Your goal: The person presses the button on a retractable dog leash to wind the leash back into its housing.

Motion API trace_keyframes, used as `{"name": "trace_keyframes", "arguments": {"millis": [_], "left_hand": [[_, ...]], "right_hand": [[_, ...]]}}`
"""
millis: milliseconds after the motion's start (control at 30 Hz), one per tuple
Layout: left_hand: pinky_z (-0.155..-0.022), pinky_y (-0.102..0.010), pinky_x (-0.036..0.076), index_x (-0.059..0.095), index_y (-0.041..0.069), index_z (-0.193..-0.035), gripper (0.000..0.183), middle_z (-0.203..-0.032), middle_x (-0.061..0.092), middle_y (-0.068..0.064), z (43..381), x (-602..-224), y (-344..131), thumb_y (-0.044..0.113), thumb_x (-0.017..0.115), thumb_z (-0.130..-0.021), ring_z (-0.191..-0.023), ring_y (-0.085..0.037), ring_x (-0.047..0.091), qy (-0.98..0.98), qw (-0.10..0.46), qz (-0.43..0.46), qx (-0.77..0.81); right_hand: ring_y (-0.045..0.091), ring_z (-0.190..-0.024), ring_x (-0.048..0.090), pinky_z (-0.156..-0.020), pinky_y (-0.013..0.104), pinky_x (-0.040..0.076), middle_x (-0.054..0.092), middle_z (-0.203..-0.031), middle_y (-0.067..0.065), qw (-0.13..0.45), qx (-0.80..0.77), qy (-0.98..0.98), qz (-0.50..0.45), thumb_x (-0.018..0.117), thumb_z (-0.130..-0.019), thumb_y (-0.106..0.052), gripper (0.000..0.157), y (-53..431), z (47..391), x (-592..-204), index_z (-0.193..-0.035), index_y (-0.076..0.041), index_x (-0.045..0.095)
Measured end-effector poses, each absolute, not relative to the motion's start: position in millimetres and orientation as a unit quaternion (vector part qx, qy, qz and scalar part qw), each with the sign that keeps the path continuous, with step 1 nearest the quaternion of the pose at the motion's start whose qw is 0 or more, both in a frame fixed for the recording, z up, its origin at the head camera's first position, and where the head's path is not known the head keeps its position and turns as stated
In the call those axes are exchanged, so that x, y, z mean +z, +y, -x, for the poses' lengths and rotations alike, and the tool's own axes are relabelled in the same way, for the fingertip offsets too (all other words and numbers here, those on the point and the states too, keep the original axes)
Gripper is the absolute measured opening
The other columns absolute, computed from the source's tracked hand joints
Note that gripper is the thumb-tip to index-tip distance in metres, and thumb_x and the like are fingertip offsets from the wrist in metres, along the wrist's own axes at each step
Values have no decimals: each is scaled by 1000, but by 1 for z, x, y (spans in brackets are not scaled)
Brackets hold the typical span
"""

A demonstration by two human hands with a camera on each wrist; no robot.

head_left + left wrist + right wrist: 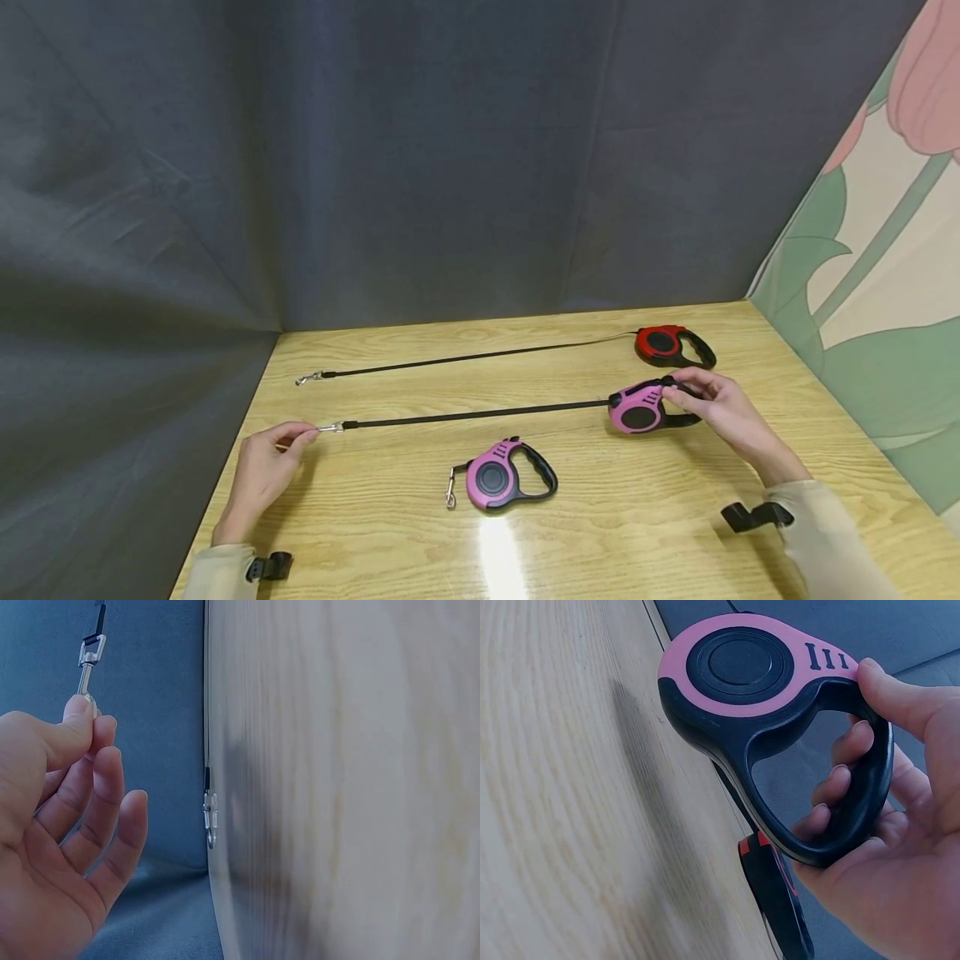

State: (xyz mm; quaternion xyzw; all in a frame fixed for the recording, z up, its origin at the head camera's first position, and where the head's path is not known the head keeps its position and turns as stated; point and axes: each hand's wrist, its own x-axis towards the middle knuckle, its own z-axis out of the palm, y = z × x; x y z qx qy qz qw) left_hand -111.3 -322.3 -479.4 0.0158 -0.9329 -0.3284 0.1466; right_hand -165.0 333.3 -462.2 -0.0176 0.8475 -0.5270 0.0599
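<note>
My right hand (720,412) grips the black handle of a pink retractable dog leash (639,408), fingers curled through the loop. In the right wrist view the leash's pink casing (739,667) is lifted off the table. Its black strap (480,414) stretches straight across to the left. At the far end, my left hand (262,471) pinches the metal snap hook (87,675) between thumb and forefinger, the other fingers loosely bent. A second pink leash (492,477) lies nearer me, its strap drawn in and its hook (451,489) beside the casing.
Behind the held strap lies a red retractable leash (662,343), its strap (480,357) pulled out leftward to a metal hook (308,377). A dark curtain (450,167) borders the wooden table (375,533) at the back and left. A flower-patterned wall (885,275) is on the right.
</note>
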Motion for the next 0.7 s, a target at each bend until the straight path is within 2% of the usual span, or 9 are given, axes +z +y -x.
{"name": "trace_keyframes", "arguments": {"millis": [700], "left_hand": [[-69, -22, 55, 84, 11, -102, 10, -97, 82, -7, 113, -477, -314, 18, 78, -99, -80, -6, 69, -934, 137, 0, -330]], "right_hand": [[-7, -101, 59, -84, 16, 52, 64, -108, -29, 59, -532, 844, 22, 69, -106, -25, 29, 332, 163, -463, -127, -5, 64]]}}
